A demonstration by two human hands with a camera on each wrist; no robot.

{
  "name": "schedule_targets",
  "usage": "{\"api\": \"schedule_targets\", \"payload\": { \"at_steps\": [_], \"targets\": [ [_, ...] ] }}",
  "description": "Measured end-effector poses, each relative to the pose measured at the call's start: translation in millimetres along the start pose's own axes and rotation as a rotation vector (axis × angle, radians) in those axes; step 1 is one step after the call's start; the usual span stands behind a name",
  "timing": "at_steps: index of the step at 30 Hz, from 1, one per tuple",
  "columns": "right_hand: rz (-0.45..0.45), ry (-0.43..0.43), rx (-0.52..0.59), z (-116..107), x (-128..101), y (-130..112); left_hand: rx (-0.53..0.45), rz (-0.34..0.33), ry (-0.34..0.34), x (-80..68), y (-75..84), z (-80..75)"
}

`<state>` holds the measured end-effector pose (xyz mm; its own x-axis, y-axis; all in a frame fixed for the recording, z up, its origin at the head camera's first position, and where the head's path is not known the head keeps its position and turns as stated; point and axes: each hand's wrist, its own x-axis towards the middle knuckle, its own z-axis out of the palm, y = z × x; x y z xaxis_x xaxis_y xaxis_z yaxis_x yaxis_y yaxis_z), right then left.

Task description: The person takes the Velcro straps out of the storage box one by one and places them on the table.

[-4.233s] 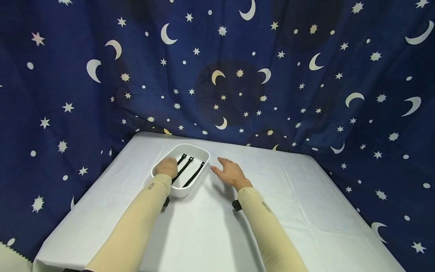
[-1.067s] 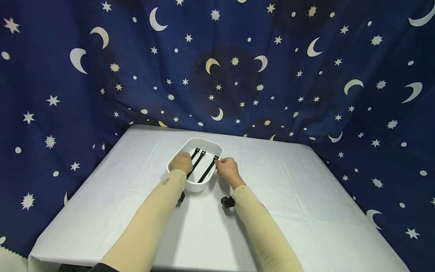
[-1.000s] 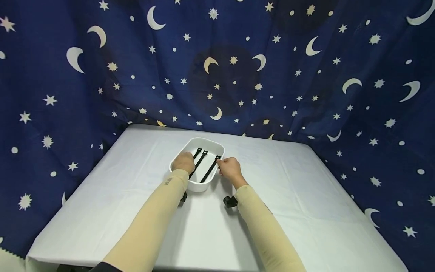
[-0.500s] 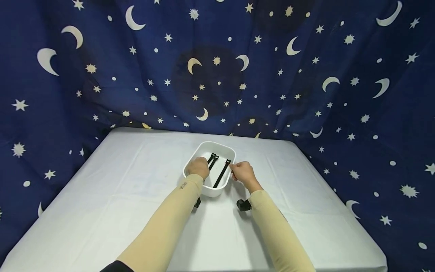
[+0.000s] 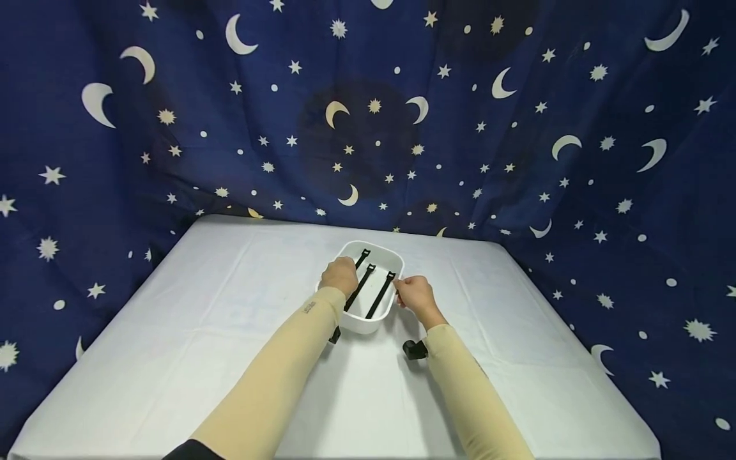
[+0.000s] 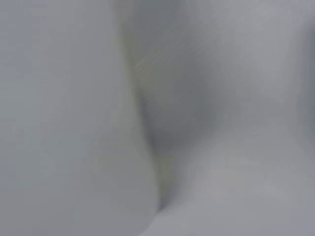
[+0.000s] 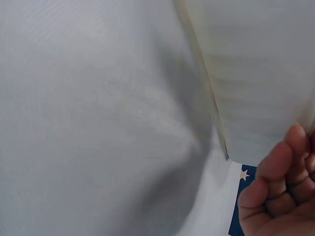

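Observation:
In the head view, a white plastic bin (image 5: 358, 324) with rounded corners holds three black hook-and-loop cable straps. My left hand (image 5: 340, 275) reaches over its left side and holds the left strap (image 5: 362, 257); that strap's near part and my fingertips are hidden. Fully visible are the middle strap (image 5: 360, 287) and the right strap (image 5: 381, 295), lying slanted and apart on the bin floor. My right hand (image 5: 416, 294) pinches the bin's right rim. Its curled fingers (image 7: 275, 162) show beside the bin wall (image 7: 261, 88) in the right wrist view. The left wrist view is blurred, without a hand.
The bin stands on a table with a white cloth (image 5: 230, 332). A dark blue curtain (image 5: 264, 211) with moons and stars rises behind and on both sides. A black wrist camera (image 5: 415, 349) hangs under the right forearm.
My right hand has come from beside the bin to its rim. The bin sits slightly further right. The left strap shifted toward the middle one, then forward away from it, along with my left hand.

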<state>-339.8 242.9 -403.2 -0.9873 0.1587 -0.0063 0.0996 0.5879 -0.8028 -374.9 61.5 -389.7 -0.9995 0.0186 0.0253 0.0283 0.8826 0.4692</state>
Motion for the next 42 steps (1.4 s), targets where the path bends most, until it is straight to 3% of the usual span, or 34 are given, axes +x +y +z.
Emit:
{"api": "schedule_targets", "payload": {
  "at_steps": [4,9,16,20,25,30,35,42],
  "targets": [
    [0.009,0.002,0.01,0,1,2,0.016,0.05,0.02,0.6,1.4,-15.6],
    [0.015,-0.01,0.04,0,3,1,0.009,0.015,0.035,1.8,-5.4,-39.0],
    [0.013,0.002,0.054,2,5,3,-0.086,-0.032,0.008,2.9,-26.2,-65.5],
    [0.018,0.0,0.068,4,6,5,-0.145,-0.038,0.028,3.6,-40.0,-79.2],
    [0.019,-0.001,0.078,5,6,3,-0.146,-0.046,0.017,1.0,-61.1,-88.7],
    [0.013,-0.008,0.077,5,8,3,-0.169,-0.101,-0.014,-0.2,-80.0,-78.5],
    [0.014,0.005,0.075,5,9,3,-0.301,-0.216,-0.089,7.2,-90.5,-56.1],
    [0.026,0.013,0.047,7,8,3,-0.852,-0.385,-0.194,18.4,-98.8,-28.7]
  ]
}}
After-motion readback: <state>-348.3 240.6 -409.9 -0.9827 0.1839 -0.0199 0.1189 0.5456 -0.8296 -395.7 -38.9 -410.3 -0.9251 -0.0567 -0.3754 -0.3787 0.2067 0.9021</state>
